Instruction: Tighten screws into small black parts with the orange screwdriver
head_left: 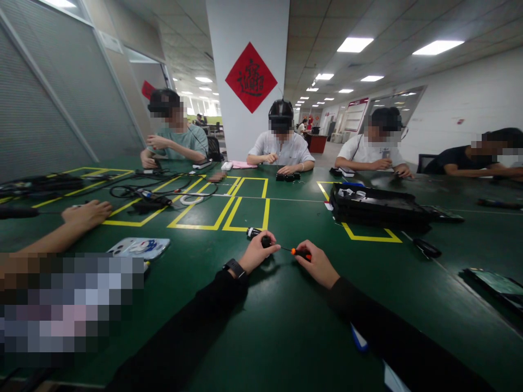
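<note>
My left hand (255, 255), with a dark watch (235, 268) at its wrist, is closed around a small black round part (266, 240) whose exact kind I cannot make out. Just beyond these fingers lies a black cylindrical piece (253, 233) with white marks. My right hand (321, 265) grips an orange and black screwdriver (301, 253) by its handle. Its thin shaft points left, and the tip ends by my left fingertips and the black part. Both hands are low over the green table (281, 310).
A black tray (379, 207) stands to the right, with a black-handled tool (427, 247) nearer me. On the left are a phone (139, 247), cables (139, 190) and a neighbour's arm (81, 218). Several people sit across the table. Blue-edged items (359, 337) lie beside my right forearm.
</note>
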